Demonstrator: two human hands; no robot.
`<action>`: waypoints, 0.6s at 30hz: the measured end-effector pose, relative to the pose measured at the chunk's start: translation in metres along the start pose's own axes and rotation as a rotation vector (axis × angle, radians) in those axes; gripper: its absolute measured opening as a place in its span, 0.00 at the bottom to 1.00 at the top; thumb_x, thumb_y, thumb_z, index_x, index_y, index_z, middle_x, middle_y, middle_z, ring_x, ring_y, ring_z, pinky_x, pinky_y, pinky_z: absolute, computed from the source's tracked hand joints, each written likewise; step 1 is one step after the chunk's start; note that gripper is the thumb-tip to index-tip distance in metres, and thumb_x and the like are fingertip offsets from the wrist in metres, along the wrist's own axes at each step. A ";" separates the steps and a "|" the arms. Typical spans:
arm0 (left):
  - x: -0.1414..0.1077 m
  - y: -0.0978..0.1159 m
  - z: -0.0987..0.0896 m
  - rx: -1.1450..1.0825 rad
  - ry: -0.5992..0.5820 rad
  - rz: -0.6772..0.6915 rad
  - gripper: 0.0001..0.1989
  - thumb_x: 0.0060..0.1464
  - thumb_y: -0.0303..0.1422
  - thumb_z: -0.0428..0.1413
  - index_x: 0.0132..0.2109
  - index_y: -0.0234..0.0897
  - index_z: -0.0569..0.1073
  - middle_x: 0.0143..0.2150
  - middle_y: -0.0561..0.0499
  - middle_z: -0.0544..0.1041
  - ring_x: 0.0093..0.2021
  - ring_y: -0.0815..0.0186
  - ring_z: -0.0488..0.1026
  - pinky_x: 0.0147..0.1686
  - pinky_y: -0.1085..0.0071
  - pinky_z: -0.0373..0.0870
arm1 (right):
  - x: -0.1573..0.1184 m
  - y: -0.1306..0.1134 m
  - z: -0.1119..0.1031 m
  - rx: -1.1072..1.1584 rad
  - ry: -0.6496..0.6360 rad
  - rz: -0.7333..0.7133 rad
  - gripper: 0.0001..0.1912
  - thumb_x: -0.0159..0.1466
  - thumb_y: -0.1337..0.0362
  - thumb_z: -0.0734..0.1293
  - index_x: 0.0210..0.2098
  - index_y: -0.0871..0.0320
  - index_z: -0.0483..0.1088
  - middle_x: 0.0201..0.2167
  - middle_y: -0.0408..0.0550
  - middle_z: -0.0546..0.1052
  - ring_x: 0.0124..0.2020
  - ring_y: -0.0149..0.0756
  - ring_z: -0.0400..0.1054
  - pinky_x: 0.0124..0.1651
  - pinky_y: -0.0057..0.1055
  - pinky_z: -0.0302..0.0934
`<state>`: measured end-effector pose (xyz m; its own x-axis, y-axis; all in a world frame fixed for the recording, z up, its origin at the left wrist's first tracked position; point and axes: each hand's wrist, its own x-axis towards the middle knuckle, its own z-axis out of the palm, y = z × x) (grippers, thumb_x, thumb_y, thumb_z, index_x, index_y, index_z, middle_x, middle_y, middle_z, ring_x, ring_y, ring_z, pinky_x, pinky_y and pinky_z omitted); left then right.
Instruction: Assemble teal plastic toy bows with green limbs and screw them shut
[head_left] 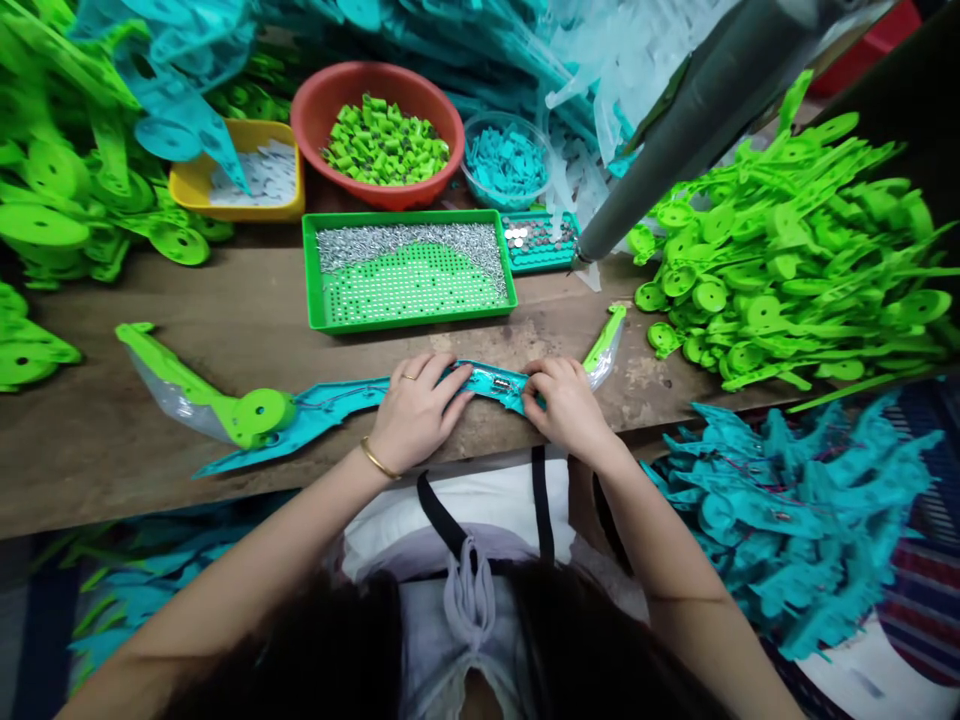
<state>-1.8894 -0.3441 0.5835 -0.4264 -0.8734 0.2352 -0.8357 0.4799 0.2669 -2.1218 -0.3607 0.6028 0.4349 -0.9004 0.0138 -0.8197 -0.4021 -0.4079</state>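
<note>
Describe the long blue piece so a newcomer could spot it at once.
Start at the wooden table and go to its near edge, before the person. There the left hand and right hand are on a long blue piece. Unlike the blue heap at right, off the table, it lies singly on the wood, with green parts toward both ends.

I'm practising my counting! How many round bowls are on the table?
2: the red bowl of green bits, and the clear bowl of blue bits just right of it. More could hide behind the heaps.
</note>
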 end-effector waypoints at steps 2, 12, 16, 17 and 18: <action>0.000 0.000 -0.001 0.005 0.005 0.007 0.18 0.64 0.38 0.49 0.54 0.36 0.75 0.54 0.39 0.74 0.53 0.51 0.67 0.52 0.54 0.64 | -0.001 0.001 -0.002 -0.010 -0.012 -0.003 0.06 0.63 0.69 0.64 0.30 0.57 0.72 0.44 0.50 0.77 0.48 0.43 0.68 0.59 0.45 0.55; 0.001 -0.002 -0.001 -0.043 0.019 0.015 0.17 0.63 0.37 0.51 0.54 0.37 0.75 0.53 0.39 0.74 0.53 0.50 0.65 0.53 0.51 0.64 | -0.019 -0.013 0.007 -0.131 0.179 -0.158 0.13 0.69 0.59 0.62 0.50 0.51 0.73 0.50 0.47 0.78 0.52 0.41 0.68 0.67 0.53 0.41; 0.000 -0.001 0.000 -0.029 0.023 0.019 0.18 0.63 0.37 0.51 0.54 0.35 0.75 0.53 0.39 0.74 0.53 0.49 0.64 0.53 0.51 0.64 | -0.029 -0.010 0.017 -0.205 0.242 -0.179 0.12 0.68 0.60 0.64 0.49 0.49 0.74 0.50 0.44 0.79 0.53 0.41 0.67 0.69 0.54 0.37; -0.001 -0.001 0.000 -0.025 0.023 0.019 0.18 0.63 0.38 0.51 0.54 0.35 0.75 0.53 0.39 0.74 0.53 0.49 0.64 0.53 0.51 0.63 | -0.031 -0.010 0.019 -0.228 0.253 -0.179 0.13 0.68 0.59 0.64 0.50 0.48 0.74 0.52 0.44 0.78 0.55 0.42 0.67 0.69 0.55 0.36; -0.001 -0.001 0.000 -0.022 0.020 0.019 0.18 0.63 0.38 0.51 0.54 0.35 0.75 0.54 0.39 0.74 0.53 0.49 0.64 0.53 0.51 0.63 | -0.033 -0.009 0.020 -0.253 0.261 -0.173 0.13 0.67 0.59 0.64 0.51 0.48 0.73 0.54 0.45 0.77 0.56 0.43 0.65 0.69 0.56 0.35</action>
<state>-1.8883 -0.3440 0.5834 -0.4351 -0.8623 0.2590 -0.8196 0.4985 0.2826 -2.1214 -0.3239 0.5875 0.4922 -0.8143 0.3077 -0.8227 -0.5507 -0.1415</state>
